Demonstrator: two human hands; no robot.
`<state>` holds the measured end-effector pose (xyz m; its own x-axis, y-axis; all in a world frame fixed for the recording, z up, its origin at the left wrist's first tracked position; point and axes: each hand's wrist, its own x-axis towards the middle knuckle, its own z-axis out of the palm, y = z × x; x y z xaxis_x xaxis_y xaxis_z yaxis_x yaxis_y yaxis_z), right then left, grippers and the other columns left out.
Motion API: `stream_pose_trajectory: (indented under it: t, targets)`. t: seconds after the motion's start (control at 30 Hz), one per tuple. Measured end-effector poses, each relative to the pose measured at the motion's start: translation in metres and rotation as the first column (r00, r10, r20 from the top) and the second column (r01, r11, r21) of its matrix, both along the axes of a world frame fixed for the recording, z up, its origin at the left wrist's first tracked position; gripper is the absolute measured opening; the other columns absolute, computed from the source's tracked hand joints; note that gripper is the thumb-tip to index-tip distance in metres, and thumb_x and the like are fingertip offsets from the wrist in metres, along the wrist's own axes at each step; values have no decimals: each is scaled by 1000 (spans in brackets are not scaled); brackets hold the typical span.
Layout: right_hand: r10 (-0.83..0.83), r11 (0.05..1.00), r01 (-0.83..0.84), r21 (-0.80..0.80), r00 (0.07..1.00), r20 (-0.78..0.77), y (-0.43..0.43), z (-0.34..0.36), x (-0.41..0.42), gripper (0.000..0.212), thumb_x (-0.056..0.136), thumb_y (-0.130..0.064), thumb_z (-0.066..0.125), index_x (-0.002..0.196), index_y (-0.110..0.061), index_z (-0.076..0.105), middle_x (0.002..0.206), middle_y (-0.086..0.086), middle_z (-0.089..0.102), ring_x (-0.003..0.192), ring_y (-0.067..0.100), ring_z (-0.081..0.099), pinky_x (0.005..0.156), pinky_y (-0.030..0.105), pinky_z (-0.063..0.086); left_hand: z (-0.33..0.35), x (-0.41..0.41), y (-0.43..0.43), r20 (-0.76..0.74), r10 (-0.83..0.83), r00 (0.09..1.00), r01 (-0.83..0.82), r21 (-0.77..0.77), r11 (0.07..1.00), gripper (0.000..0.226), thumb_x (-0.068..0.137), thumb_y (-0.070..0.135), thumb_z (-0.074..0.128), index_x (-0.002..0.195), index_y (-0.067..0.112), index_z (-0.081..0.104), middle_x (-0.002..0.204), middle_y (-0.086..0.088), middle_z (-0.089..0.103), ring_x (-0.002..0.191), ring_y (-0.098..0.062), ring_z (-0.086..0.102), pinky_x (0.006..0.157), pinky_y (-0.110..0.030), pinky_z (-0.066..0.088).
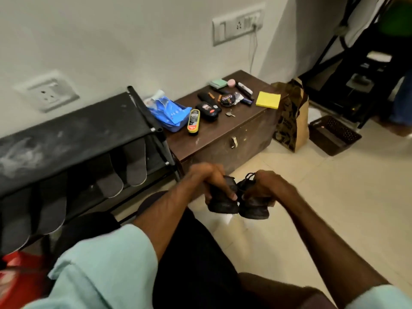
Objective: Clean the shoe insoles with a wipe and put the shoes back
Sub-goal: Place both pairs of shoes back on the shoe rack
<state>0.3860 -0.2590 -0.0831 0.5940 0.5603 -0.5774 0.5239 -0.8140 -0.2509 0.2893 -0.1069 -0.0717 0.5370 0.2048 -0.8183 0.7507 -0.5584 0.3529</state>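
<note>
While the person crouches over pale floor tiles, the head view shows open floor to the right and in front of the knees, hemmed on the left by a black shoe rack and ahead by a dark wooden chest. 4 dark insoles lean upright against the rack's front, side by side. On the chest lid lie a blue wipe pack, polish containers and a yellow pad. A paper bag and a brown basket stand right of the chest.

2 black shoes sit just above the floor, side by side and touching, their long axes running away from the person, heels nearest the camera. The left hand has its grip closed over the top of the left shoe, fingers curled around its upper. The right hand is clamped likewise on the right shoe, laces showing just beyond the knuckles. Motion blur softens both hands.
</note>
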Motion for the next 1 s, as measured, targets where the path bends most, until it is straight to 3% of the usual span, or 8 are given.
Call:
stream_pose_trajectory:
  t: [0.13,0.27,0.4,0.53,0.67,0.8,0.93,1.0]
  targets:
    - [116,991,-120,64,991,66,13,104,-20,46,68,-46,92,92,-14,68,84,6,71,60,24,74,50,29,59,113,-28,17,-2,-91,996,91,44,995,67,70,47,90,113,2,63,85,-17,77,74,-30,77,51,-25,58]
    - [143,966,-159,205,985,93,13,187,-42,58,69,-48,92,107,-11,68,95,11,73,64,26,76,64,42,66,206,-69,24,166,-129,978,102,162,981,61,62,57,91,100,17,66,75,-4,77,74,-29,77,57,-26,58]
    - [183,884,-305,355,923,338,15,243,-79,51,70,-60,86,100,-23,67,91,0,70,72,17,69,59,33,60,267,-127,26,373,-142,917,7,342,940,69,54,75,85,90,17,76,75,-2,77,64,-22,75,55,-24,55]
    - [176,790,-390,472,883,436,27,259,-118,35,74,-58,84,87,-31,65,79,-4,69,72,15,66,66,35,58,282,-183,31,544,-120,831,-162,443,882,70,55,79,81,92,20,74,72,4,76,60,-18,74,59,-28,57]
    - [192,728,-466,502,842,504,53,268,-147,37,75,-53,84,96,-24,72,85,0,73,78,22,69,73,41,60,281,-231,40,667,-102,738,-301,460,835,62,59,76,80,91,23,73,71,9,75,54,-14,72,72,-36,59]
    - [192,654,-512,557,825,532,85,265,-167,38,78,-57,81,96,-25,70,80,-3,69,77,23,67,65,33,49,277,-266,59,722,-115,683,-456,544,704,68,57,82,75,87,21,72,72,2,74,58,-10,69,72,-45,59]
    - [183,587,-516,624,836,518,123,248,-180,36,81,-52,80,103,-25,70,91,0,72,84,24,68,75,37,56,255,-289,85,755,-136,642,-575,591,565,61,55,85,73,80,29,66,71,10,66,66,-7,62,57,-34,45]
    - [189,573,-502,648,850,491,142,236,-184,39,82,-50,80,108,-24,68,96,0,73,89,25,69,81,40,58,236,-297,98,734,-126,668,-607,635,478,60,56,85,73,82,32,60,77,11,62,74,-11,59,62,-30,40]
